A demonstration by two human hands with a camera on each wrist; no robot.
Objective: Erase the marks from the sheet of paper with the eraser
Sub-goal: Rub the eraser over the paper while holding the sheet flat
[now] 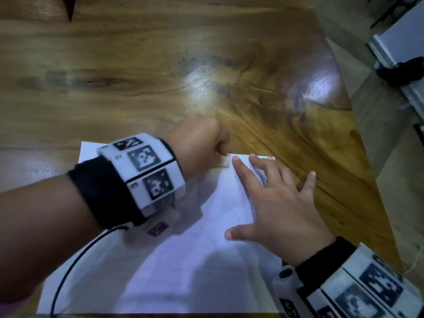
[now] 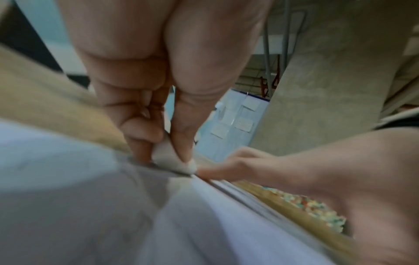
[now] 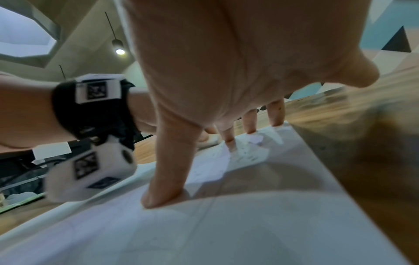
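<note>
A white sheet of paper (image 1: 174, 260) lies on the wooden table, near its front edge. My left hand (image 1: 202, 145) pinches a small white eraser (image 1: 223, 160) and presses it on the sheet's far edge. In the left wrist view the eraser (image 2: 174, 161) sits between thumb and forefinger, down on the paper (image 2: 90, 215). My right hand (image 1: 275, 203) lies flat with spread fingers on the sheet's right side, its forefinger just beside the eraser. Faint pencil marks (image 1: 238, 216) show between its thumb and forefinger. In the right wrist view the fingertips (image 3: 163, 199) press the paper (image 3: 249, 233).
The wooden table (image 1: 160, 65) stretches away behind the sheet; its angled right edge (image 1: 358, 125) drops to the floor. A black cable (image 1: 68, 269) runs from my left wrist across the sheet's near left. A white frame with a dark object (image 1: 401, 72) stands at far right.
</note>
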